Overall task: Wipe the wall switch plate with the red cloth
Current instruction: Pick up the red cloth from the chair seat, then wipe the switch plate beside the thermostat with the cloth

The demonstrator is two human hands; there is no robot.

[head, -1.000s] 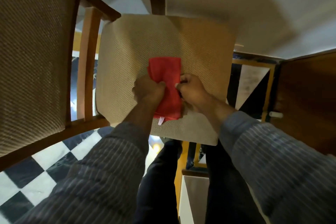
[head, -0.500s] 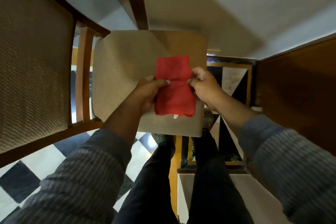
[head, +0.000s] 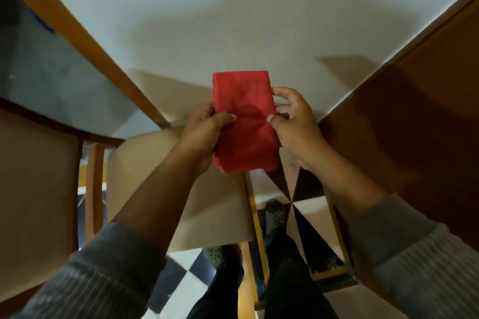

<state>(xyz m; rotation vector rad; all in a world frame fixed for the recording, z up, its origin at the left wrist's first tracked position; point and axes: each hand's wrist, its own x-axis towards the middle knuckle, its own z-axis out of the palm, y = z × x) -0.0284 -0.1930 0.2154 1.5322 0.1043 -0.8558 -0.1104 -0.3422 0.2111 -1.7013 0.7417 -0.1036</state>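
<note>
The red cloth (head: 243, 122), folded, sits mid-view, pinched by the left hand (head: 204, 134) at 9 o'clock and the right hand (head: 295, 122) at 3 o'clock; a loose pinch could let it unfold or drop before reaching the switch plate, which is not in view.

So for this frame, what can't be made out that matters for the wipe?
- Wall switch plate: nowhere in the head view; only bare wall shows.
- Red cloth: its side edges are covered by the left hand and right hand.
- Cloth's underside: faces away from the camera.
- Chair seat: partly hidden behind the forearms.
</note>
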